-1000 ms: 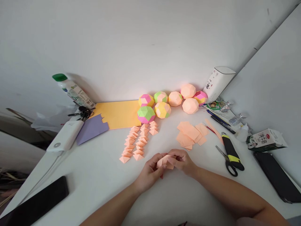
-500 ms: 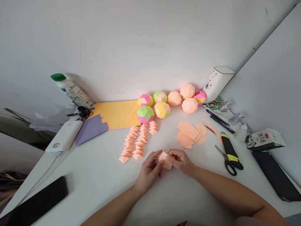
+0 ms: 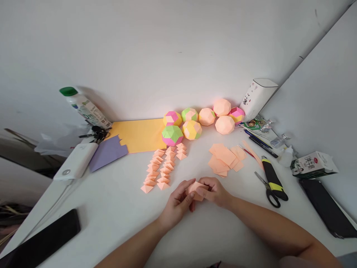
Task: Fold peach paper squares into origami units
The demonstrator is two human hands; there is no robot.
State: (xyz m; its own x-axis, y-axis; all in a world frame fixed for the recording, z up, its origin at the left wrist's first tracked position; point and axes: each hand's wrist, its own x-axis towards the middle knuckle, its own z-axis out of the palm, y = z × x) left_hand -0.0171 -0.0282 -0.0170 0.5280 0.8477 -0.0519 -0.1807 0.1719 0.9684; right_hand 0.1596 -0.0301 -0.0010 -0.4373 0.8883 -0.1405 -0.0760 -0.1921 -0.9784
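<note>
A small peach paper piece (image 3: 196, 189) is pinched between both my hands just above the white table (image 3: 117, 208). My left hand (image 3: 176, 206) grips its left side with thumb and fingers closed. My right hand (image 3: 216, 192) holds its right side, fingers curled over it. Just beyond my left hand lie rows of several folded peach paper units (image 3: 163, 166). A loose pile of flat peach paper squares (image 3: 225, 158) sits just beyond my right hand.
Several paper polyhedron balls (image 3: 192, 123) line the wall. Scissors (image 3: 272, 184), pens (image 3: 259, 141), a milk carton (image 3: 314, 165) and a phone (image 3: 327, 208) lie right. A yellow sheet (image 3: 139, 134), purple sheet (image 3: 108, 152), power bank (image 3: 76, 161), keys (image 3: 96, 133), bottle (image 3: 85, 107) and black phone (image 3: 41, 242) lie left.
My fingers have shifted slightly on the peach paper, pressing it flatter between both hands. Nothing else on the table has moved.
</note>
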